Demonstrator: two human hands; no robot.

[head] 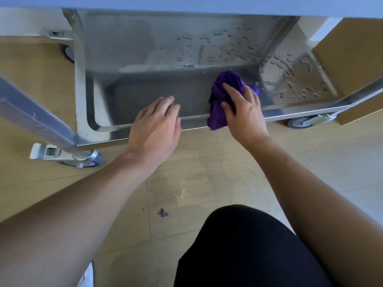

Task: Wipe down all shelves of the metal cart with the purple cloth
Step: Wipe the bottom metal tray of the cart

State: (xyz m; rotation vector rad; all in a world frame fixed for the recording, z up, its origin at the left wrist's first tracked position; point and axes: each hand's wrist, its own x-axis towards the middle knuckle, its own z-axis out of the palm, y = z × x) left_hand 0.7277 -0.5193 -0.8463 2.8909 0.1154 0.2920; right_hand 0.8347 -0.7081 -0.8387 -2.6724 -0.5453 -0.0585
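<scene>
The metal cart's bottom shelf (145, 48) fills the upper part of the head view, a shallow steel tray with water drops across its far and right areas. The purple cloth (222, 88) lies bunched on the shelf near the front rim, one end hanging over the edge. My right hand (243, 110) presses down on the cloth with fingers spread over it. My left hand (156, 123) rests on the shelf's front rim to the left of the cloth, holding nothing, fingers curved over the edge.
The cart stands on caster wheels (87, 160) on a light wooden floor (207, 172), which shows a wet patch. A slanted metal leg (35, 119) crosses at left. A brown cabinet panel (352, 59) stands at right. My dark-clad knee (248, 245) is at the bottom.
</scene>
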